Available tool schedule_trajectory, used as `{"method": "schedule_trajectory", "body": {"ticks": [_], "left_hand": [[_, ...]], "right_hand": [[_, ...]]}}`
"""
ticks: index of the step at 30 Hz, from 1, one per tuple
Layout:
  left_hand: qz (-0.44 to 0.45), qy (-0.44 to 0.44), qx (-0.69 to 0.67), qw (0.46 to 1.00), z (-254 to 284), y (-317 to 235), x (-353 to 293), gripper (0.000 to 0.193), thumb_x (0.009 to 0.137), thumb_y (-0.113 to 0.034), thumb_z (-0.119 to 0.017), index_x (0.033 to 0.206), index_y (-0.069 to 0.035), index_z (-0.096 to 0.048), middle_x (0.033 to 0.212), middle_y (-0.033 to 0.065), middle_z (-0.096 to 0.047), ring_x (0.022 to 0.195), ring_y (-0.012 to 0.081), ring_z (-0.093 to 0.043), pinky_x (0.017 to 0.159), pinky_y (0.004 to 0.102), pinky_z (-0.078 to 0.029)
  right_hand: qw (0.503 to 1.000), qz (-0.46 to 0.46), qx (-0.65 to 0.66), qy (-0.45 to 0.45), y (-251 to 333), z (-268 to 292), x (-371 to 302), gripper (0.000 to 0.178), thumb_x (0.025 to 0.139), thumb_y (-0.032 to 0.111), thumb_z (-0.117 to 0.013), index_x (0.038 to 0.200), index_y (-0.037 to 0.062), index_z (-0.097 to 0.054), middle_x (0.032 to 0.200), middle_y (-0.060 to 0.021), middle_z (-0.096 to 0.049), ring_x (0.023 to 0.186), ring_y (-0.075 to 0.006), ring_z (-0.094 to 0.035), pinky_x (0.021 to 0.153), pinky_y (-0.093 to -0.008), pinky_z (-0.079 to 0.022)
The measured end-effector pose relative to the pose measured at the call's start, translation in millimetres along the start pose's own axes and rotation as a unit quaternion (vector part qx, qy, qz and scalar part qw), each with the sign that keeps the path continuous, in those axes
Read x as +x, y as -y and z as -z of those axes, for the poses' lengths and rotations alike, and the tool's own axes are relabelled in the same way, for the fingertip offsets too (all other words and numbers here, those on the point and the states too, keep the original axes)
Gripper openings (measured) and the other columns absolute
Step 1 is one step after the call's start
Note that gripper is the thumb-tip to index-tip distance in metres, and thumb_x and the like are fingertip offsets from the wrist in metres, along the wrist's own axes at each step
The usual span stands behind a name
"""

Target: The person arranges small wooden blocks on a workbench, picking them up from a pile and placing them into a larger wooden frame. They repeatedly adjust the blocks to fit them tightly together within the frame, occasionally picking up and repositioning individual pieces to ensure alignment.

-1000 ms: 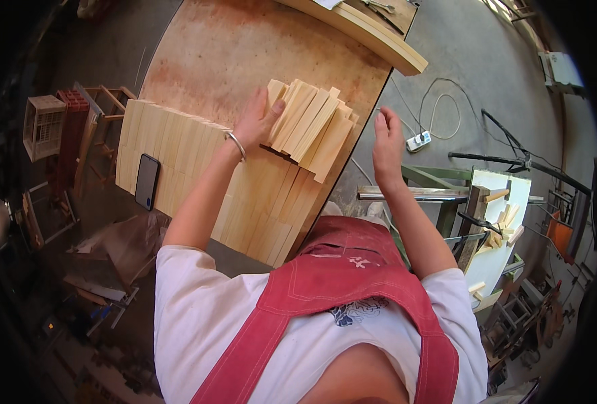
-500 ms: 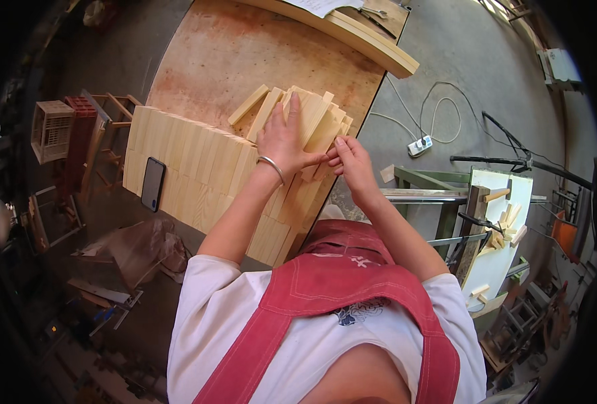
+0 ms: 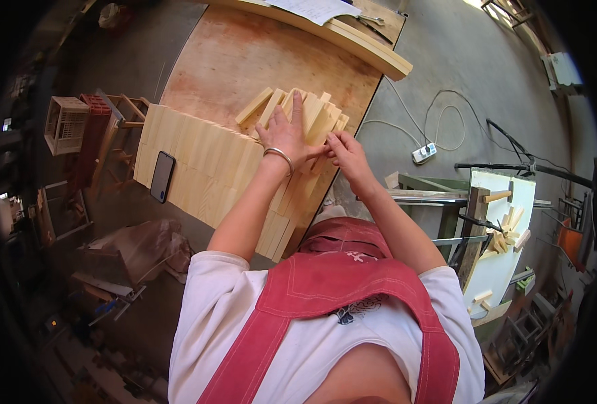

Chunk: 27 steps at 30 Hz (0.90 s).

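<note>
1. Head view: from where I stand, the left hand [image 3: 288,138] lies across a bunch of loose wooden strips [image 3: 322,111], fingers spread apart, a bracelet [image 3: 280,159] at its wrist
2. The right hand [image 3: 347,155] is beside the left thumb, fingers bent inward, at the near end of that bunch; I can't tell whether it pinches anything
3. The loose strips sit toward the right edge of the desk [image 3: 244,57], one pale strip [image 3: 253,105] slanting away at their left
4. Left of them spreads a flat field of laid strips [image 3: 201,158], a dark phone [image 3: 162,176] resting on it
5. Long boards [image 3: 372,50] cross the far end, a paper sheet [image 3: 317,8] on top
</note>
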<state>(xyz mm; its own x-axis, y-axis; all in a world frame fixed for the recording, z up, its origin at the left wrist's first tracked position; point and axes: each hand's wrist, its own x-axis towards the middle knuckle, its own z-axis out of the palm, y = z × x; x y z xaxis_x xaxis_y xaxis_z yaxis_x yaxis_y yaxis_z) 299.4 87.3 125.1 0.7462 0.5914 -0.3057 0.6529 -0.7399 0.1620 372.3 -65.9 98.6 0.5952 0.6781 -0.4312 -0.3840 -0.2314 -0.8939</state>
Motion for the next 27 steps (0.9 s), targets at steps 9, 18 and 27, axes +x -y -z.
{"method": "schedule_trajectory", "body": {"ticks": [9, 18, 27], "left_hand": [[-0.008, -0.069, -0.047, 0.996, 3.1, 5.2, -11.7, 0.145, 0.053, -0.056, -0.093, 0.162, -0.015, -0.007, 0.145, 0.0237, -0.040, 0.131, 0.0413, -0.043, 0.104, 0.0546, -0.041], [0.050, -0.075, 0.044, 0.995, -20.4, -13.3, -21.8, 0.154, 0.047, -0.071, -0.089, 0.161, -0.010, -0.004, 0.152, 0.0256, -0.033, 0.133, 0.0431, -0.042, 0.106, 0.0554, -0.040], [0.062, -0.042, -0.009, 0.997, -13.0, -5.5, -14.4, 0.144, 0.052, -0.046, -0.094, 0.162, -0.016, -0.006, 0.149, 0.0236, -0.033, 0.133, 0.0416, -0.041, 0.104, 0.0521, -0.041]], "right_hand": [[0.997, -0.048, 0.048, 0.029, -12.3, 7.2, 8.6, 0.040, 0.103, 0.044, -0.053, 0.098, 0.0058, -0.064, 0.090, 0.0006, -0.061, 0.082, -0.0088, -0.054, 0.072, -0.0254, -0.046], [0.996, -0.030, 0.020, 0.081, -11.4, 9.2, 16.2, 0.037, 0.104, 0.045, -0.050, 0.097, 0.0115, -0.063, 0.086, 0.0039, -0.061, 0.077, -0.0084, -0.055, 0.069, -0.0250, -0.045], [0.994, -0.098, 0.026, 0.029, -9.7, 2.9, 17.7, 0.045, 0.103, 0.050, -0.048, 0.099, 0.0069, -0.062, 0.091, -0.0018, -0.058, 0.084, -0.0136, -0.054, 0.069, -0.0315, -0.048]]}}
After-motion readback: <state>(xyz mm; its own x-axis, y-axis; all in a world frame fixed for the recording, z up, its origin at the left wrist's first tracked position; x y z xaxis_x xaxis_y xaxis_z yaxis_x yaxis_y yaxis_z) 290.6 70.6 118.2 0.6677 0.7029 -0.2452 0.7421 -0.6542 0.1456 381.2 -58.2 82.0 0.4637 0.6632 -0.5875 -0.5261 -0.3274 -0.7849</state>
